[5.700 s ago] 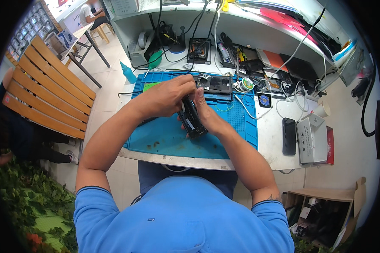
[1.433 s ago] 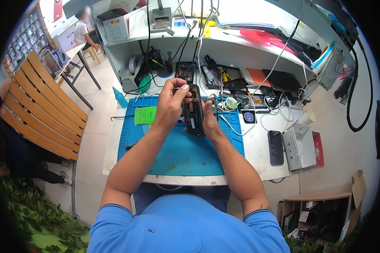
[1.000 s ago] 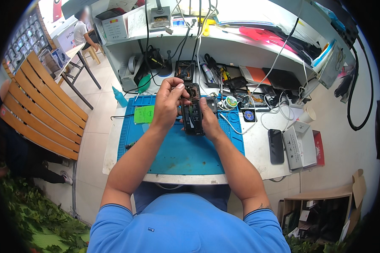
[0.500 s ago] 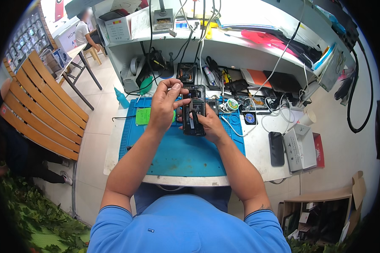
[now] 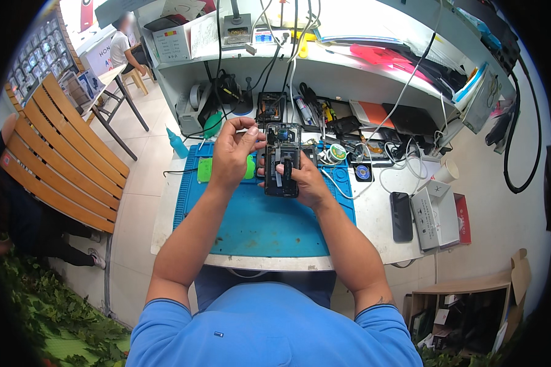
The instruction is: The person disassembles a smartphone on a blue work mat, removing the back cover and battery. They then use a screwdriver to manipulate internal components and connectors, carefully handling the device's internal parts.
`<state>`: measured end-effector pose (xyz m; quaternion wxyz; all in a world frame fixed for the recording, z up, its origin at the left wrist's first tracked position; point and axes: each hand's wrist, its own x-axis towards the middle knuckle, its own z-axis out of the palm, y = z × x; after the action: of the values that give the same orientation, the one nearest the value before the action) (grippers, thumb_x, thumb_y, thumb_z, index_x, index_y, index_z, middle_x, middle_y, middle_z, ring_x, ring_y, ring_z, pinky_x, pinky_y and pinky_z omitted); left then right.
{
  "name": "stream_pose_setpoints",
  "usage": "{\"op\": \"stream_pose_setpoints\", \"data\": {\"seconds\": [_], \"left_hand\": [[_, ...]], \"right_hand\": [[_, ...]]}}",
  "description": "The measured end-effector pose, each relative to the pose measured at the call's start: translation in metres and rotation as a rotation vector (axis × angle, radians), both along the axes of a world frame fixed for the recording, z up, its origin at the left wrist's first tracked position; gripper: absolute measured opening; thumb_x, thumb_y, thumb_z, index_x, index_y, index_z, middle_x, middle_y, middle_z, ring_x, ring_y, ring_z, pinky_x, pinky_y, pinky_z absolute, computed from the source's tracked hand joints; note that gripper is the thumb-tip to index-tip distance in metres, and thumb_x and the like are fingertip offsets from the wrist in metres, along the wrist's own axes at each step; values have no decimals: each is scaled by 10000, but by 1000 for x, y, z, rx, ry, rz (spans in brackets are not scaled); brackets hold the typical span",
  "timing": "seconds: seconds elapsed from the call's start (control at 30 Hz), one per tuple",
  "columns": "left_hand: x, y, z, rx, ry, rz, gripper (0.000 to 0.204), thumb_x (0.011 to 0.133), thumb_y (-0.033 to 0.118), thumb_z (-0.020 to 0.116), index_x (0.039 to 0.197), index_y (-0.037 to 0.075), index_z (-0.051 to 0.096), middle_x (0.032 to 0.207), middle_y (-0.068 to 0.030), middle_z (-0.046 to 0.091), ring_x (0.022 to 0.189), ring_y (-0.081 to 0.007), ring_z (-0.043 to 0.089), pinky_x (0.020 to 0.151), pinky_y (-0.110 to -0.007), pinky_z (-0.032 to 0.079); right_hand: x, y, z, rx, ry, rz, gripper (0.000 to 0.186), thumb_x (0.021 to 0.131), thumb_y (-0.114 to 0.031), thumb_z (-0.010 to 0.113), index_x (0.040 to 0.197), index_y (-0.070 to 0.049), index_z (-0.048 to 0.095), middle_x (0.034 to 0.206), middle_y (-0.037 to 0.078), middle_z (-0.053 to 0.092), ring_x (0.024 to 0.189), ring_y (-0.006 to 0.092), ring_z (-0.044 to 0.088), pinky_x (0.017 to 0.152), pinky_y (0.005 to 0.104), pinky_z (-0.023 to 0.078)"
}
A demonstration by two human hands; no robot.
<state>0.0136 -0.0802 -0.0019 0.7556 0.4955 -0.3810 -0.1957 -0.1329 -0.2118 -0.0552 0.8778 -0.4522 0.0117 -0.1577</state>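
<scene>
Compared with the view nearly six seconds back, both hands and the opened phone (image 5: 282,160) sit higher and farther from the body, over the far part of the blue mat (image 5: 260,223) rather than its middle; over the last half second they barely shift. The right hand (image 5: 305,181) is closed around the phone from below and from the right, thumb laid across its lower half, holding it upright above the mat with its open back and inner parts facing the camera. The left hand (image 5: 231,156) is curled, fingertips pinched together at the phone's upper left edge; whether something small is held between them cannot be told.

Just under the left hand, a green pad (image 5: 205,169) lies on the mat's left part. Beyond the phone, a second opened phone (image 5: 270,107) lies flat on the bench (image 5: 379,235), near a tangle of cables, tools and a small round reel (image 5: 338,152). A teal squeeze bottle (image 5: 177,144) stands off the mat's left far corner.

To the right, well apart from the hands, a black phone (image 5: 401,216) lies flat on the bench beside a white box (image 5: 436,210), with a paper cup (image 5: 447,172) just beyond; what the cup holds cannot be seen. On the floor at lower right, an open cardboard box (image 5: 465,306) holds dark items too dim to make out. A wooden slatted bench seat (image 5: 61,159) stands off to the left.
</scene>
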Motion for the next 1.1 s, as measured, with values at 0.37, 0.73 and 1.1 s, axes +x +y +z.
{"op": "stream_pose_setpoints", "data": {"seconds": [0.37,0.73,1.1], "left_hand": [[10,7,-15,81,-140,45,272,1049,53,659,1292,-51,597,1199,-119,650,1049,-183,705,947,-348,626],[18,15,-19,199,-1,-95,387,1016,34,704,1380,-58,608,1163,-89,665,963,-126,709,851,-285,628],[-2,28,12,304,-673,215,321,890,76,841,1205,59,784,1085,-37,660,787,-108,638,718,-264,557]], "right_hand": [[-3,-3,8,103,-1,82,687,868,50,453,1553,5,426,1321,278,670,1183,405,728,995,603,630],[-5,-2,4,171,2,153,688,898,-95,389,1579,-2,410,1346,324,645,1177,459,717,992,631,617],[-6,0,-4,156,83,208,523,1065,-214,343,1551,-40,429,1312,338,662,1101,460,748,924,626,646]]}}
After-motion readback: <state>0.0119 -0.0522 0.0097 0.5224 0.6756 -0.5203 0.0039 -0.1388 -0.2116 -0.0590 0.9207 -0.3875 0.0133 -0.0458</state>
